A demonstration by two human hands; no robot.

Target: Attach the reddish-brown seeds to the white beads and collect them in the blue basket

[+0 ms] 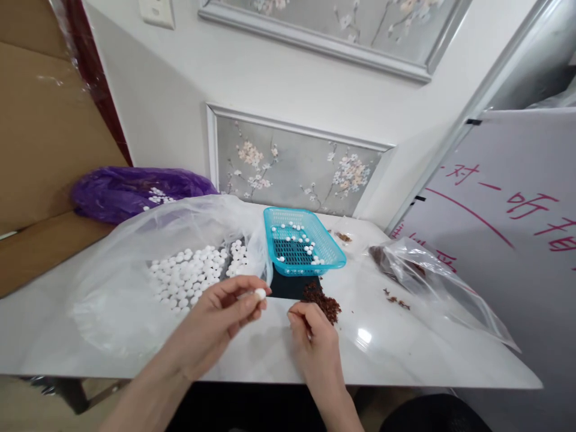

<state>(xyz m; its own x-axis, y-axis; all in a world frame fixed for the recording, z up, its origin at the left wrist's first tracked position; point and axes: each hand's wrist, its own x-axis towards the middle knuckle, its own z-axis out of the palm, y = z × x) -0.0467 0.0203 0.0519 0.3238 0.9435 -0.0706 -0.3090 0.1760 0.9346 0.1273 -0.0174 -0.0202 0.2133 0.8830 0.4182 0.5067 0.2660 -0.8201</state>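
Observation:
My left hand [220, 318] is raised just above the white table [405, 354], its fingertips pinched on a small white bead [260, 293]. My right hand [312, 336] rests on the table with fingers curled down at the near edge of a pile of reddish-brown crumbs [321, 300]; what its fingertips hold is hidden. Behind my left hand lies a clear plastic bag [135, 264] spread open with many white beads [189, 273] on it. A turquoise mesh basket [301, 240] with several white beads stands just beyond the crumbs.
A second clear bag [432, 282] with brown crumbs lies at the right. A purple bag [130, 192] holding white beads sits at the back left, by cardboard [40, 132]. A white board with red writing [508, 216] leans at the right.

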